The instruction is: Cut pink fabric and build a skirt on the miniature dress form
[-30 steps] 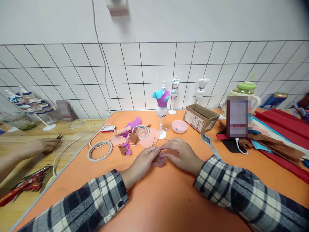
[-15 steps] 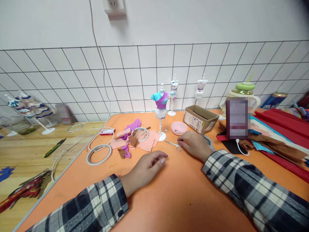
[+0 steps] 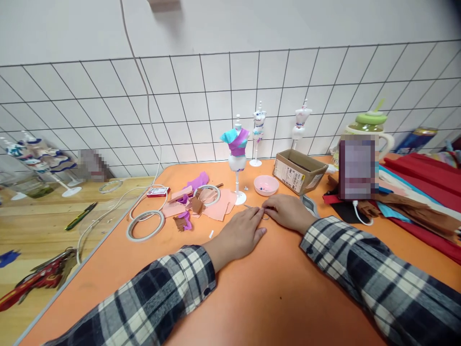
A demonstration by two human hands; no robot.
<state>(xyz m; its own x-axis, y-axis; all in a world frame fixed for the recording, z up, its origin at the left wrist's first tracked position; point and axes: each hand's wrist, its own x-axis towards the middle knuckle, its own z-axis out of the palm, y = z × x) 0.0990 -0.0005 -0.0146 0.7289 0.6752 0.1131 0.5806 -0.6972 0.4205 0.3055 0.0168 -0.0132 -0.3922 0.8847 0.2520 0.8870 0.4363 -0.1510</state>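
Near the middle of the orange tabletop (image 3: 252, 302), the left hand (image 3: 240, 235) and right hand (image 3: 287, 211) hide much of the small scissors (image 3: 247, 206), and whether the fingers grip them cannot be told. Toward the far edge, the cardboard box (image 3: 298, 171) hides the base of one dress form (image 3: 301, 120), while the bits (image 3: 264, 189) in the pink bowl (image 3: 266, 192) are too small to identify. By the right edge, pixelation blurs the phone (image 3: 357, 168), and the picture's edge cuts off the red fabric (image 3: 425, 173).

Both hands (image 3: 262, 221) together, palms down, forearms angled inward
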